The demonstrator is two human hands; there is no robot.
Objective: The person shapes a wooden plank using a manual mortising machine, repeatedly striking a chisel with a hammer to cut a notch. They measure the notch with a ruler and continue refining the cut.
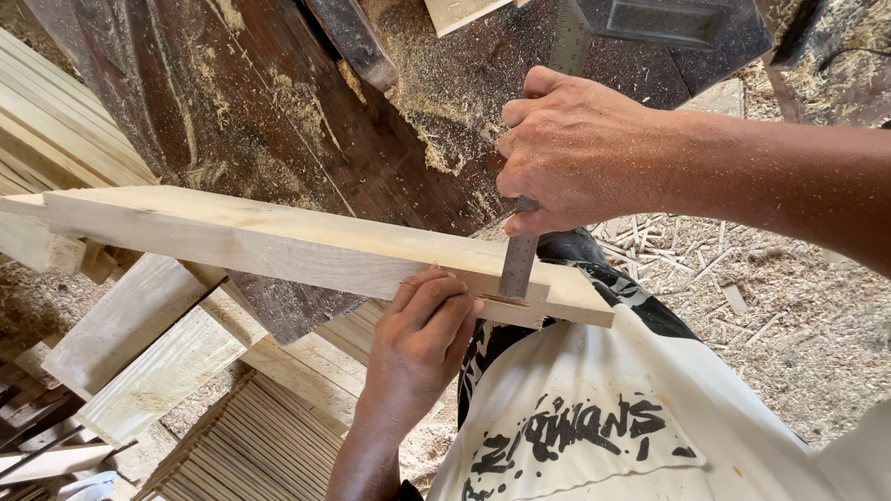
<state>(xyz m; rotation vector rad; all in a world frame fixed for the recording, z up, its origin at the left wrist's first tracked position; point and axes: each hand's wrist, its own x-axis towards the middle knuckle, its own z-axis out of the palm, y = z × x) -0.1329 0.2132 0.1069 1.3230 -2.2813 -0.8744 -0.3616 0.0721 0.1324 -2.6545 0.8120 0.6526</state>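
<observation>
A long pale wooden board lies across the edge of a dark workbench, its near end over my lap. My right hand is closed around a metal ruler that stands upright, its lower end pressed on the board's top near that end. My left hand grips the board's near edge from below, thumb and fingers against the wood just left of the ruler. Whether it holds a pencil is hidden.
Sawdust covers the dark workbench. A dark wooden handle and a grey metal piece lie at the top. Stacked planks and thin slats sit lower left. Wood shavings cover the floor to the right.
</observation>
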